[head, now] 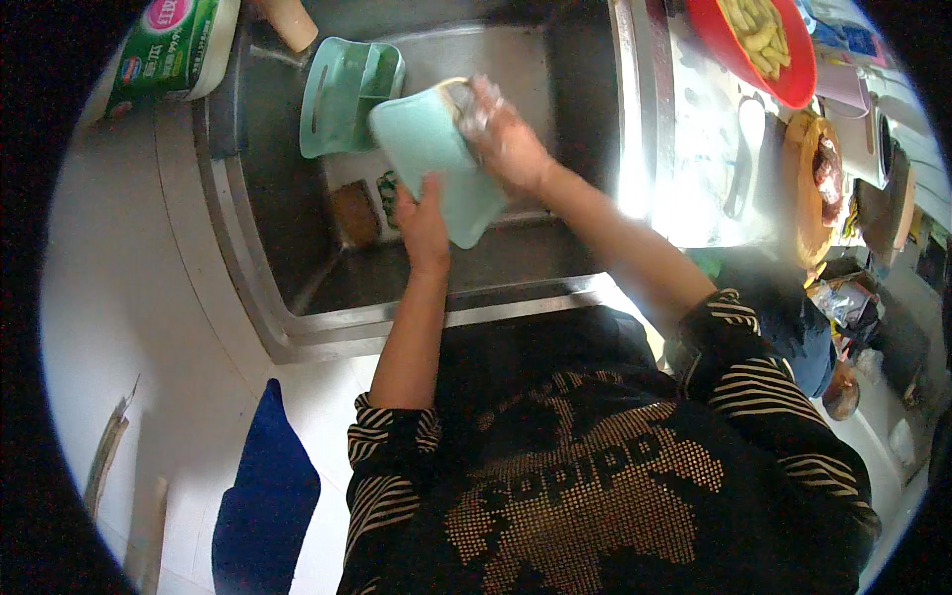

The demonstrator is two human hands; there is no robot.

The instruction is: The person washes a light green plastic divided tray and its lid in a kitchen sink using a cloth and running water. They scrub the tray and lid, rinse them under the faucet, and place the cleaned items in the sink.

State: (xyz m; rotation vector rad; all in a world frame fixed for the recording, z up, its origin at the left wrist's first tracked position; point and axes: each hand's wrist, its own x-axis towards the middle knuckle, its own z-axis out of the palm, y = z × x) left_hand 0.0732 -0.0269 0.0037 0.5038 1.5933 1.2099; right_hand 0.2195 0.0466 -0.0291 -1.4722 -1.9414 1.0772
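Over a deep stainless steel sink, my left hand grips the near edge of a mint-green plastic container, its thumb on the surface. My right hand, blurred and wet with what looks like suds, is at the container's upper right edge, with something pale and yellow-rimmed under its fingers. Whether it is a sponge or cloth, I cannot tell. A second mint-green holder with compartments stands against the sink's left side. Below it lie a brown scouring pad and a dark green patterned item, partly hidden by my left hand.
A green-labelled bottle stands at the upper left. On the right are a red bowl of yellow-green pieces, a white spoon-shaped thing and a round wooden board with meat. Another person is at the right.
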